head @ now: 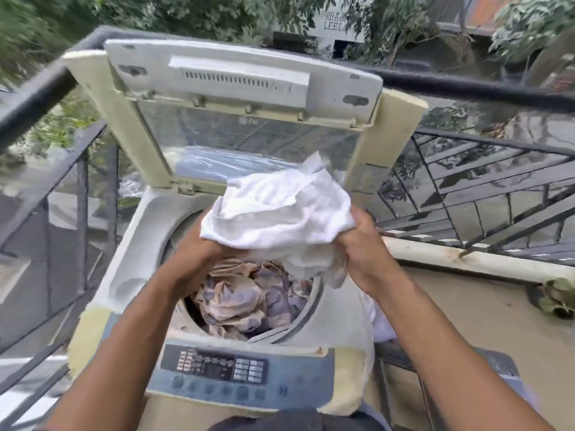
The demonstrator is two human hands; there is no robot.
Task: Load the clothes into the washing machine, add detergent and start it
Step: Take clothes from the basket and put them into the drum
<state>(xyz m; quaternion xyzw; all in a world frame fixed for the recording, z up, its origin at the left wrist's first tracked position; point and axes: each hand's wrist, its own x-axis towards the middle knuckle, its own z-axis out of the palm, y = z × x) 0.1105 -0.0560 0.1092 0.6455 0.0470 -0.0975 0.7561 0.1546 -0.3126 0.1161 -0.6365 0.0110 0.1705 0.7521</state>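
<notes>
Above the open drum of the top-loading washing machine (130, 275), a person holds a bunched white cloth (280, 213) in both hands. The left hand (199, 259) grips the cloth's lower left edge from beneath, so its fingers are buried under the fabric and only the back of the hand and wrist show. The right hand (362, 244) clutches the cloth's right side, fingers curled into the folds, with the thumb lying on top and a loose tail of white fabric hanging below the fist toward the drum rim. Most of the cloth billows up and away from the hands, over the far part of the opening. Inside the drum lies a crumpled pile of beige and lavender clothes (245, 303), directly below the hands and apart from the white cloth. The hinged lid (249, 98) stands raised behind. The control panel (224, 368) sits at the near edge, between the forearms. A black metal railing (485, 88) surrounds the machine.
</notes>
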